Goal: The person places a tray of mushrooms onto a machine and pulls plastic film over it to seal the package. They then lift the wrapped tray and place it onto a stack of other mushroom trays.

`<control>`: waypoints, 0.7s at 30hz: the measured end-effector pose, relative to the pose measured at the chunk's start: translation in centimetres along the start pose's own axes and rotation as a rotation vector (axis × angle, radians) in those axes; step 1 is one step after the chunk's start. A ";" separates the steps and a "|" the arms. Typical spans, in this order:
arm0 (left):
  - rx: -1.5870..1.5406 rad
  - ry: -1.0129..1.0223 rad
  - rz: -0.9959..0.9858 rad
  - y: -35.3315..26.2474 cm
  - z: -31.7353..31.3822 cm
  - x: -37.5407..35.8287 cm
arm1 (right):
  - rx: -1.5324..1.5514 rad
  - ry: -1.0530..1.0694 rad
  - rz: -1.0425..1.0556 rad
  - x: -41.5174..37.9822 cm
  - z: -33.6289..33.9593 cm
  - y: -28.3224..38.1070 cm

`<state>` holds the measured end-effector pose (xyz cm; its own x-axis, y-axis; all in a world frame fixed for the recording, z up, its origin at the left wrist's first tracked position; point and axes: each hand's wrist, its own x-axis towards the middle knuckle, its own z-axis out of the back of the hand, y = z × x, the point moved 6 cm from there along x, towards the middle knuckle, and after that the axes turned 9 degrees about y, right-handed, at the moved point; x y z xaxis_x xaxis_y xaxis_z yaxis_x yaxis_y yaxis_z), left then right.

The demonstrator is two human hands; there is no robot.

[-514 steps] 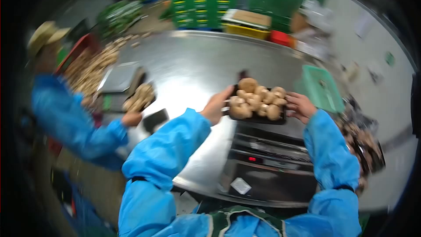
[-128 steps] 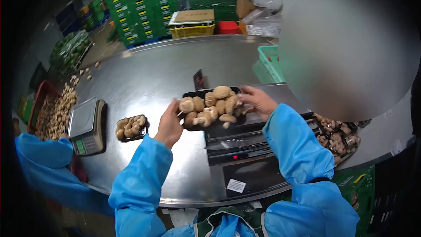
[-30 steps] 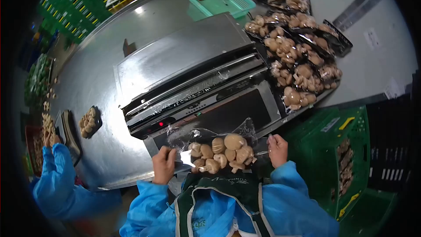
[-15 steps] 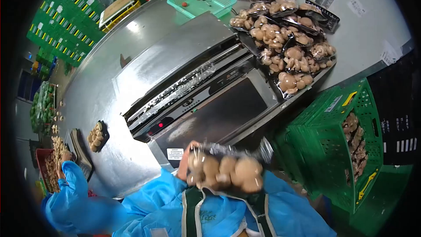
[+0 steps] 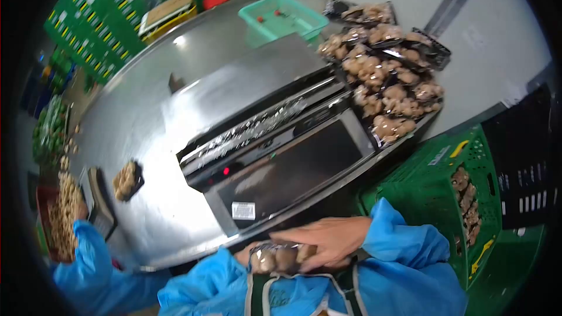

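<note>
Close to my chest, a film-wrapped tray of mushrooms is held low in the view. My left hand grips its left end, mostly hidden behind the tray and sleeve. Over the right part of the pack lies my right hand, its fingers bent across the film. Beyond them is the wrapping machine with a dark plate, a film roll and a red light. Many wrapped mushroom packs are piled at its right end.
One mushroom tray sits on the steel table. A teal basket stands at the back. Green crates holding mushrooms are at right. At left, a co-worker's hand is by a red crate of mushrooms.
My right hand has come into view and onto the pack. The pack has moved lower and tilted, and its loose film end no longer sticks out. The head view has shifted.
</note>
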<state>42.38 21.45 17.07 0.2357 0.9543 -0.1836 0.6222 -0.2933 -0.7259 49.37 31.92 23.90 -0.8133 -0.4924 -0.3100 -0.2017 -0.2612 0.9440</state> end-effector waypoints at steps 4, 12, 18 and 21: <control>-0.043 -0.259 -0.117 -1.2 1.6 -0.6 | 0.545 -0.248 0.065 -5.4 -2.2 -5.9; -0.081 -0.338 -0.039 -4.4 1.4 1.7 | 1.312 -0.711 0.301 -3.0 -3.5 -13.2; 0.047 -0.040 -0.090 -4.9 0.5 12.0 | 1.311 -1.273 0.599 -15.9 8.7 -15.1; 0.225 0.034 -0.117 -8.1 -1.5 14.9 | 1.037 -1.638 0.803 -26.8 18.9 -12.2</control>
<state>42.01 37.97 21.19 0.1993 0.9775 -0.0698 0.4656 -0.1571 -0.8709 63.32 63.95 22.79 -0.3624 0.9282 -0.0848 0.6695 0.3225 0.6691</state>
